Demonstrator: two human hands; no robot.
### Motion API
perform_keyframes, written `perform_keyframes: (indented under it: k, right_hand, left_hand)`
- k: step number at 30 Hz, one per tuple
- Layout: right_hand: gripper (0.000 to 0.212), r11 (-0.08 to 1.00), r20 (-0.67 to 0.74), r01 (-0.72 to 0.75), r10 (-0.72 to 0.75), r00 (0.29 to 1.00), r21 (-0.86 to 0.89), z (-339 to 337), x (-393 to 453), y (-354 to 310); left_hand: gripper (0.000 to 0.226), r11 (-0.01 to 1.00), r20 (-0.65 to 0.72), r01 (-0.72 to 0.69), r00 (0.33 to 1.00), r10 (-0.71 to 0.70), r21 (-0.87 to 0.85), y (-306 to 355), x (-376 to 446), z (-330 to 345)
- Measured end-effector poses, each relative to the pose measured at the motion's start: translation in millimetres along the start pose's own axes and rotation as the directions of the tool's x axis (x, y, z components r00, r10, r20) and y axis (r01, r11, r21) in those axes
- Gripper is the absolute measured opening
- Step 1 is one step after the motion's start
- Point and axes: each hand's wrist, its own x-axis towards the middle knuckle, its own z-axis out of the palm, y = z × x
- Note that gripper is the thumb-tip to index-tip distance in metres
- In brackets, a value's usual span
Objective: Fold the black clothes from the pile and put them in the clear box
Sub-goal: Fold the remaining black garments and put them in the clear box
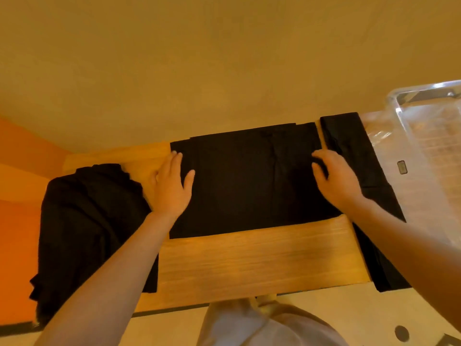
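1. your left hand [172,186] lies flat with fingers straight on the left edge of the black garment [249,181], partly on the wooden table [249,260].
2. your right hand [336,178] rests on the garment's right side, fingers spread and lightly bent, pinching nothing.
3. the garment lies flat as a rectangle at the table's middle.
4. the pile of black clothes [92,221] sits at the left end.
5. a folded black piece [354,156] lies just right of the garment, beside the clear box [424,136].
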Motion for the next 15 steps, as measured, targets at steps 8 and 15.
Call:
perform_keyframes:
  k: [8,15]
  right_hand:
    - [0.057,0.929,0.216,0.076,0.005,0.976,-0.361,52.0,-81.8,21.1]
    - [0.064,0.89,0.266,0.113,0.01,0.964,-0.442,50.1,-123.0,16.7]
  left_hand:
    - [0.062,0.964,0.226,-0.165,0.967,0.117,0.206,-25.9,-89.6,38.0]
    - [0.063,0.951,0.261,-0.164,0.961,0.094,0.261,-38.3,-139.2,30.9]
